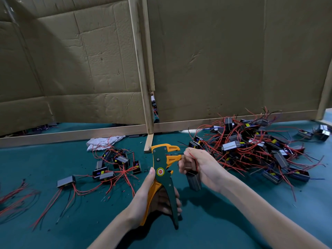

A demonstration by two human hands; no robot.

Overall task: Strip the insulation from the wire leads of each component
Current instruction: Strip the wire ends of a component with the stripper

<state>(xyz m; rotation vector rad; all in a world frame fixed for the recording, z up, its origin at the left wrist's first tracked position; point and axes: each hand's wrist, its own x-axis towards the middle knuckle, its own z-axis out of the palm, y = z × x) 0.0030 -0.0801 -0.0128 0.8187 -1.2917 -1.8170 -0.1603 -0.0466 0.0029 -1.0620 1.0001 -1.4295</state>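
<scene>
My left hand [143,198] grips the handles of a yellow and dark green wire stripper [162,169], held upright over the green table, thumb along its side. My right hand [199,165] holds a dark box-shaped component [193,180] that hangs below the fingers. It pinches a thin lead at the stripper's jaws, and a red lead loops over the hand. A big pile of components with red and black leads [255,150] lies to the right. A smaller group of components [115,166] lies to the left.
Cardboard panels on a wooden frame [149,105] stand as a wall behind the green table mat [53,221]. A white cloth [102,141] lies near the frame. Loose red wires [12,198] sit at the left edge. Small insulation scraps dot the mat.
</scene>
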